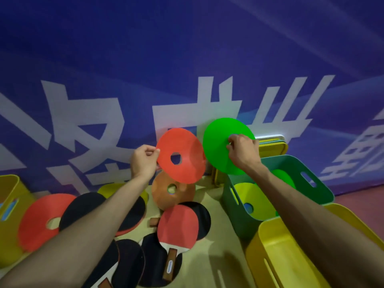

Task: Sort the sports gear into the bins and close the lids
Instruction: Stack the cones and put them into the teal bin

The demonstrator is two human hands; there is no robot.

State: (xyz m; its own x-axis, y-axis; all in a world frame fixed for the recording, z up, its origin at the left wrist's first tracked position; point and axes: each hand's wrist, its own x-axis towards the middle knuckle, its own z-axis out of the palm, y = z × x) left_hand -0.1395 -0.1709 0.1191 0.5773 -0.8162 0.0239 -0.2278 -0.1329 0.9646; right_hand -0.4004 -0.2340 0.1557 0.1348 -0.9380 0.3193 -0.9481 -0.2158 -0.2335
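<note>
My left hand (143,161) pinches the rim of a red disc cone (187,150), raised above the table. My right hand (243,152) grips a green disc cone (218,146) at its centre hole, held above the teal bin (320,183). Inside that bin lie a yellow-green disc (251,196) and a green one (282,177). On the table sit an orange disc (166,196), another red disc (37,219) and several table tennis paddles, one red-faced (176,227) and others black (133,265).
A yellow bin (276,252) stands open at the front right and another yellow bin (10,215) at the left edge. Stacked lids (272,144) lean against the blue banner wall (187,59) behind the teal bin.
</note>
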